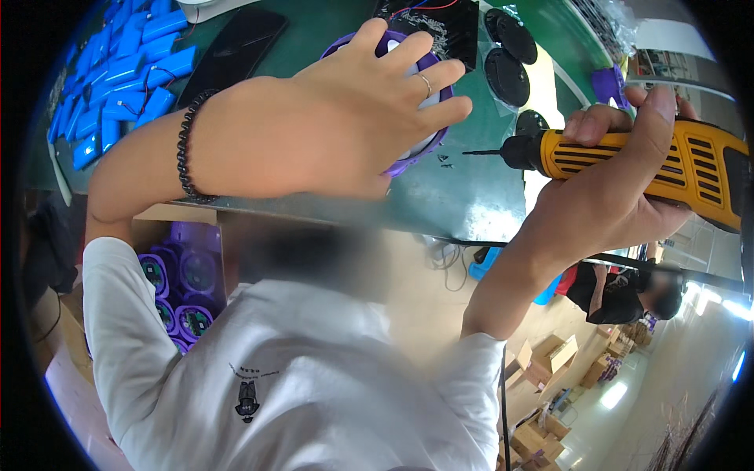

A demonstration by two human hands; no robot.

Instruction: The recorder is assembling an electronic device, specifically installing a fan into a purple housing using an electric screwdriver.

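Two bare hands are at work over one dark green tabletop (471, 206). At twelve o'clock sits one round purple plastic casing (405, 166) with a white interior, largely covered by the left hand (369, 106). That hand's five fingers are open and spread, back upward; whether its palm presses on the casing I cannot tell, since the hand itself hides the contact. It wears one thin ring (425, 82) and, at the wrist, one black coiled band (186, 149).

Between two and three o'clock, the right hand (609, 184) has its fingers closed around one yellow-and-black electric screwdriver (704, 163). The single dark metal bit (481, 152) points toward nine o'clock, its tip apart from the casing. A few tiny dark pieces (444, 162) lie on the green surface near that tip.

At one o'clock are four flat black discs (506, 76). Well over a dozen blue wrapped cylindrical cells (126, 69) are heaped at ten o'clock, and one flat black rectangular slab (239, 53) lies at eleven. Toward half past eight, one brown cardboard box (169, 213) holds several purple housings (198, 271), at least three showing green circuit boards (194, 322). One co-worker in a dark top (620, 293) is between three and four o'clock.
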